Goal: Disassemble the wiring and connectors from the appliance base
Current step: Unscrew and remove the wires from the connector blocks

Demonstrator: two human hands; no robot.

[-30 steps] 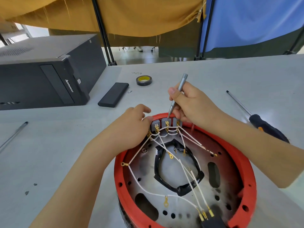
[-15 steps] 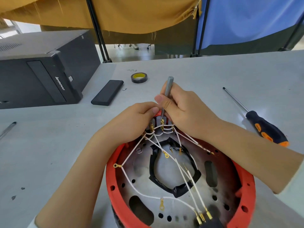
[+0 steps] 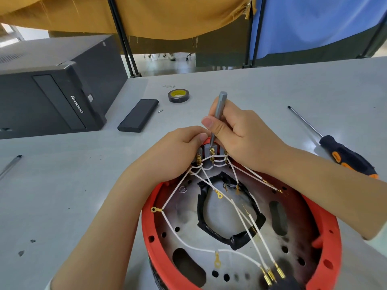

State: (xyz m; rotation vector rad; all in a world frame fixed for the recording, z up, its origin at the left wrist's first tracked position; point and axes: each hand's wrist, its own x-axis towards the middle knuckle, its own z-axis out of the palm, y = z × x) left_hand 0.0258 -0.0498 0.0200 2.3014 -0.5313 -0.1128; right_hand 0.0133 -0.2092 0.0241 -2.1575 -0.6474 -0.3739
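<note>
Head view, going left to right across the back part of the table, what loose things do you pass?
Computer case → flat black box → tiny metal bit → tape roll → grey tool held in the right hand → black and orange screwdriver.

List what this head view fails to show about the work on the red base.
- Tip of the grey driver: too small to tell whether it is seated in a terminal of the grey connector block.
- Left hand fingers: curled at the block; what they pinch is hidden by the hand.
- Right side of the block: behind the right hand.
- Near rim of the red base and its black plug: cut off by the bottom edge.
</note>
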